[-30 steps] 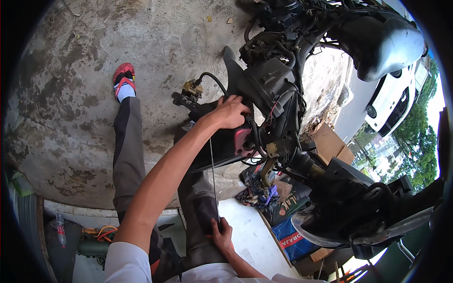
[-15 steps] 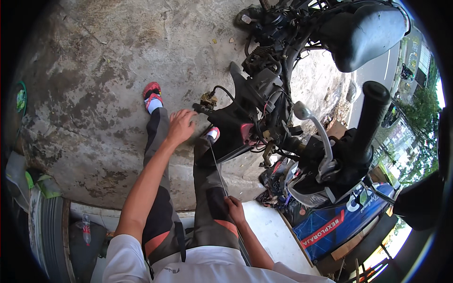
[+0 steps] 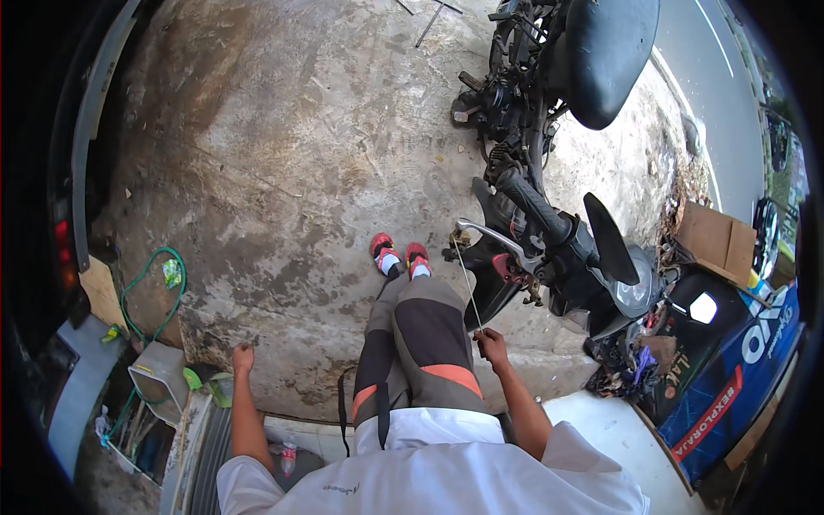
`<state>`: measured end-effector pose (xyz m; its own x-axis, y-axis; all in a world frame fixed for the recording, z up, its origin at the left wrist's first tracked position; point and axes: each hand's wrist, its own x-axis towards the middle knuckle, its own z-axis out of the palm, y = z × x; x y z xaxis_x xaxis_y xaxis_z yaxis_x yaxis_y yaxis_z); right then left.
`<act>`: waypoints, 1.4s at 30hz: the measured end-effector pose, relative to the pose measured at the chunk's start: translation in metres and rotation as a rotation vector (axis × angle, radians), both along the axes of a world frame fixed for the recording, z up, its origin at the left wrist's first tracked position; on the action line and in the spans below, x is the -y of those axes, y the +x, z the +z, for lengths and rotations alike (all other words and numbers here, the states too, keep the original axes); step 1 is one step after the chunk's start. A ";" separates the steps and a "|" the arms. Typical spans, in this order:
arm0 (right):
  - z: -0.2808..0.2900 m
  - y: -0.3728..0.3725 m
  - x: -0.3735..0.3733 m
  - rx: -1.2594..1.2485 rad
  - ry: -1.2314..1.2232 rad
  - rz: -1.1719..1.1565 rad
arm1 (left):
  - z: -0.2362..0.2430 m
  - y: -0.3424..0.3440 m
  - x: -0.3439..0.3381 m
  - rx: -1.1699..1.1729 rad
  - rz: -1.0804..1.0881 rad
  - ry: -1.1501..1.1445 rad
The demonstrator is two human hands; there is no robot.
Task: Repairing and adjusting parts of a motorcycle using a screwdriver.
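My right hand (image 3: 491, 347) is closed around the lower end of a thin pale wire (image 3: 469, 287). The wire runs up and away toward the front of a partly stripped motorcycle (image 3: 515, 120); whether its far end touches anything there I cannot tell. That end lies near a small brass-coloured metal part (image 3: 457, 242), just below the tip of the silver hand lever (image 3: 498, 237). Out to the left, my left hand (image 3: 244, 358) hangs low over the concrete with its fingers curled in, and nothing shows in it.
A green hose (image 3: 182, 283) loops near a grey bin (image 3: 163, 378) at left. Metal rods (image 3: 429, 26) lie on the far floor. A blue banner (image 3: 738, 378), a cardboard box (image 3: 708, 240) and a rubbish pile (image 3: 627, 365) are at right. A plastic bottle (image 3: 288, 457) is beside me.
My left hand has swung left and back from near the motorcycle, and its fingers have curled in. My right hand keeps hold of the wire. The view has shifted, and my feet are now together.
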<state>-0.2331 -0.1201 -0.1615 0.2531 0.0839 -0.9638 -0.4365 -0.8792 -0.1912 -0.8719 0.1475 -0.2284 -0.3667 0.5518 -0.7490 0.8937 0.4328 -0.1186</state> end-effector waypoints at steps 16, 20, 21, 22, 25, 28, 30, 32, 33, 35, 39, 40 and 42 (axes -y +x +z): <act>-0.059 -0.133 -0.124 0.180 -0.138 -0.305 | -0.061 0.564 -0.267 0.963 -0.083 -0.353; -0.052 -0.179 -0.154 0.383 0.107 -0.155 | -0.062 0.634 -0.267 0.856 -0.093 -0.547; -0.035 -0.175 -0.187 0.149 0.072 -0.399 | -0.058 0.634 -0.275 0.851 -0.064 -0.547; -0.023 -0.170 -0.210 -0.070 0.027 -0.640 | -0.059 0.632 -0.273 0.834 -0.069 -0.572; 0.003 -0.186 -0.260 -0.081 -0.164 -0.672 | -0.071 0.625 -0.271 0.924 -0.056 -0.681; -0.004 -0.172 -0.334 -0.132 -0.360 -0.772 | -0.102 0.587 -0.283 0.719 -0.247 -0.822; -0.014 -0.221 -0.348 0.059 -0.236 -1.003 | -0.103 0.573 -0.295 0.769 -0.296 -0.863; -0.010 -0.260 -0.362 -0.034 -0.170 -1.126 | -0.105 0.552 -0.322 0.810 -0.355 -0.883; -0.005 -0.266 -0.381 -0.028 -0.126 -1.096 | -0.108 0.539 -0.346 0.749 -0.368 -0.882; -0.001 -0.266 -0.413 -0.009 -0.072 -1.089 | -0.125 0.511 -0.397 0.664 -0.467 -0.823; -0.010 -0.307 -0.444 -0.167 -0.196 -1.307 | -0.127 0.498 -0.464 0.435 -0.507 -0.694; -0.020 -0.348 -0.440 -0.037 -0.108 -1.249 | -0.114 0.519 -0.458 0.411 -0.432 -0.733; -0.033 -0.372 -0.450 -0.052 -0.098 -1.358 | -0.103 0.535 -0.464 0.385 -0.378 -0.743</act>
<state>-0.6052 0.3303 -0.1945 0.0443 -0.2687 -0.9622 -0.9654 0.2362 -0.1104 -0.3372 0.6115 -0.3315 0.0884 -0.0883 -0.9922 0.9957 0.0351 0.0855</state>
